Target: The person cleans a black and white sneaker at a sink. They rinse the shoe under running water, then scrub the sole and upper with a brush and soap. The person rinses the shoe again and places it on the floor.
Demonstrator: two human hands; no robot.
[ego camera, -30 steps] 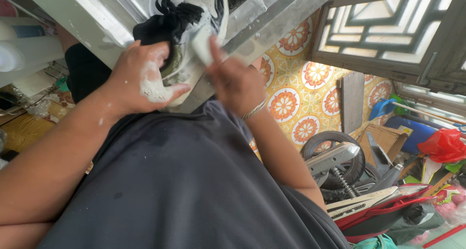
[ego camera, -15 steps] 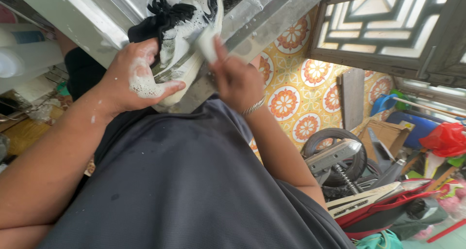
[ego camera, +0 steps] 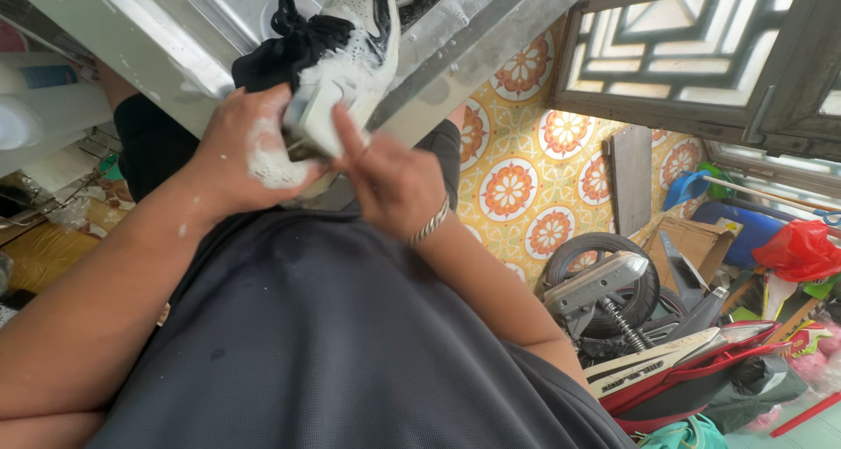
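Over a steel sink [ego camera: 158, 46], a shoe [ego camera: 346, 37] is being scrubbed.
It is being gripped by the soapy left hand [ego camera: 241, 151]; a white brush [ego camera: 317, 116] is being clasped in the right hand [ego camera: 390, 182].

Shoe [ego camera: 350, 37] between both hands, over sink rim [ego camera: 131, 37].

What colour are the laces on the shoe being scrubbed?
Black. The laces bunch above the white, black-trimmed shoe; the head view shows them.

White plastic bottle [ego camera: 39, 107] with blue label at left, brown cardboard box [ego camera: 696, 247] at right
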